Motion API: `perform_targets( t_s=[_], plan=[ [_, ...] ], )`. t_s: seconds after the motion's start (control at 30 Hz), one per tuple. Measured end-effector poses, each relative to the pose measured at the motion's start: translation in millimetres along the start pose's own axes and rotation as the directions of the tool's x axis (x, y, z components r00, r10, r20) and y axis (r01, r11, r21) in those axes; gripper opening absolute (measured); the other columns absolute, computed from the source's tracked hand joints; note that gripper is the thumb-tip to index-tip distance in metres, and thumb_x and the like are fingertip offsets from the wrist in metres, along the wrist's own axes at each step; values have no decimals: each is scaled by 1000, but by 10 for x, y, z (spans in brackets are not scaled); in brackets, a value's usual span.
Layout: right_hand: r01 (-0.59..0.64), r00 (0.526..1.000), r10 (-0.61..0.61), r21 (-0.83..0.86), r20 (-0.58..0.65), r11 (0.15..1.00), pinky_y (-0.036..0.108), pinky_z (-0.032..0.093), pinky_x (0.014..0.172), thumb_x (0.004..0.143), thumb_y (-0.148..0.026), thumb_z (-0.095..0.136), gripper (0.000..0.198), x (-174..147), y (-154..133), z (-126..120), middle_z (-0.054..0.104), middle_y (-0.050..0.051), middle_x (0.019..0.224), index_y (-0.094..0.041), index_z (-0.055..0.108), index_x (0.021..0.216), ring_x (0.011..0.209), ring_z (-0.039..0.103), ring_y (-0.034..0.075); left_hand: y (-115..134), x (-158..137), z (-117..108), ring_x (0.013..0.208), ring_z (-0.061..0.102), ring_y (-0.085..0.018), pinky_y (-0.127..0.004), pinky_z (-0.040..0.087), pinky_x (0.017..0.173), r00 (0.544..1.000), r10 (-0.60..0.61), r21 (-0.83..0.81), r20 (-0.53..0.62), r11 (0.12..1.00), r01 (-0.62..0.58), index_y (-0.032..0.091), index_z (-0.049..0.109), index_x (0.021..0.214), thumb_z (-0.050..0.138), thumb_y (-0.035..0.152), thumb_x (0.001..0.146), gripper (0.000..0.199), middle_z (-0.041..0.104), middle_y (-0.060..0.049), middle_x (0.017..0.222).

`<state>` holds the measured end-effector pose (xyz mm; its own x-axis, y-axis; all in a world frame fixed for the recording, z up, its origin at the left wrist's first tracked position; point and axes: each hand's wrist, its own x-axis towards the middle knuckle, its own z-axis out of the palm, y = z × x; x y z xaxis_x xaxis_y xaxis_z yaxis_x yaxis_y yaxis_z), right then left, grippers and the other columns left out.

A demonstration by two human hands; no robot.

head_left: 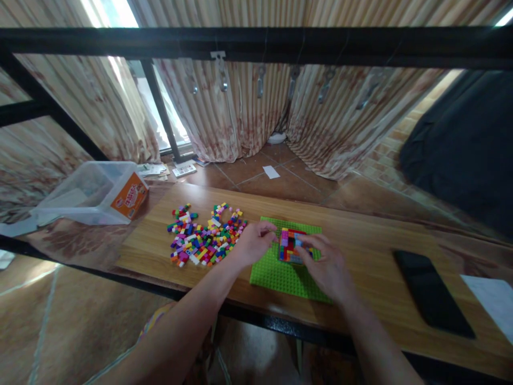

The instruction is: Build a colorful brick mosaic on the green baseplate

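A green baseplate (pixel 276 275) lies on the wooden table (pixel 372 251). A small multicoloured brick build (pixel 289 240) stands on it. My left hand (pixel 253 243) rests at the plate's left edge, fingertips pinched at the build's left side. On the right, my right hand (pixel 325 264) touches the build with its fingers and covers part of it. Whether either hand pinches a loose brick cannot be made out. A pile of loose coloured bricks (pixel 204 238) lies just left of my left hand.
A clear plastic box (pixel 94 193) with an orange label sits at the table's far left. A black phone (pixel 430 291) lies to the right, with a white sheet (pixel 495 299) beyond it. A black metal frame bar (pixel 256 45) crosses overhead. Curtains hang behind the table.
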<state>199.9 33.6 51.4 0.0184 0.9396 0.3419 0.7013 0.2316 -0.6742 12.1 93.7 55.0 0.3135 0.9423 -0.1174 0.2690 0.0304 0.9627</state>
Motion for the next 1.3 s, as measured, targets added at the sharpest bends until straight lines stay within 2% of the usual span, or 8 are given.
perform_targets(
  t_s=[0.13, 0.27, 0.5, 0.7, 0.8, 0.9, 1.03, 1.3],
  plan=[
    [87, 996, -81, -155, 45, 984, 42, 50, 81, 89, -37, 55, 23, 4, 81, 76, 70, 6, 91, -24, 72, 97, 87, 64, 24, -89, 16, 19, 77, 64, -15, -25, 50, 72, 994, 100, 227, 35, 968, -106, 14, 70, 95, 54, 17, 82, 22, 73, -3, 84],
    [128, 991, -113, -247, 74, 960, 43, 48, 78, 88, -38, 57, 23, 34, 145, 144, 71, 6, 90, -26, 72, 100, 84, 63, 25, -74, -11, 60, 86, 66, -16, -25, 51, 78, 984, 143, 276, 102, 947, -166, 15, 72, 97, 49, 17, 86, 25, 74, -4, 91],
    [84, 996, -82, -200, 17, 976, 43, 48, 78, 87, -41, 57, 27, 48, 133, 197, 72, 6, 86, -27, 73, 105, 82, 65, 25, -59, -15, 60, 85, 66, -17, -26, 51, 76, 978, 149, 304, 145, 934, -188, 13, 72, 96, 48, 18, 87, 26, 74, -5, 92],
    [-18, 999, 14, -139, -32, 990, 40, 49, 77, 88, -45, 55, 31, 38, 89, 108, 74, 6, 85, -24, 73, 101, 78, 66, 22, -43, -39, 67, 85, 67, -17, -26, 51, 77, 981, 137, 326, 138, 929, -176, 13, 72, 101, 47, 16, 88, 28, 75, -5, 94],
    [-47, 990, 28, -133, -139, 990, 41, 49, 83, 90, -47, 53, 34, 55, 126, 76, 74, 9, 95, -20, 72, 99, 87, 66, 24, -45, -42, 76, 84, 67, -17, -26, 51, 76, 982, 133, 334, 136, 927, -171, 14, 71, 102, 48, 15, 87, 27, 75, -5, 94],
    [-31, 981, -9, -205, -194, 978, 47, 44, 96, 91, -49, 51, 42, 77, 180, 127, 70, 14, 109, -16, 69, 108, 106, 60, 28, -43, -42, 86, 86, 67, -17, -25, 52, 78, 982, 131, 333, 135, 928, -169, 14, 72, 99, 48, 14, 87, 26, 75, -4, 94],
    [-85, 986, 48, -231, -160, 969, 51, 40, 101, 91, -53, 49, 50, 95, 230, 274, 64, 18, 120, -14, 66, 116, 117, 54, 31, -10, -61, 90, 86, 67, -17, -26, 52, 78, 986, 107, 349, 128, 926, -146, 15, 72, 100, 48, 15, 88, 27, 75, -4, 94],
    [-142, 986, 130, -116, -107, 983, 51, 42, 99, 89, -58, 48, 54, 99, 265, 365, 64, 18, 116, -15, 65, 116, 112, 56, 30, 17, -82, 98, 81, 66, -16, -25, 51, 74, 986, 99, 386, 137, 911, -145, 15, 71, 101, 47, 16, 88, 27, 74, -4, 91]
  ],
)
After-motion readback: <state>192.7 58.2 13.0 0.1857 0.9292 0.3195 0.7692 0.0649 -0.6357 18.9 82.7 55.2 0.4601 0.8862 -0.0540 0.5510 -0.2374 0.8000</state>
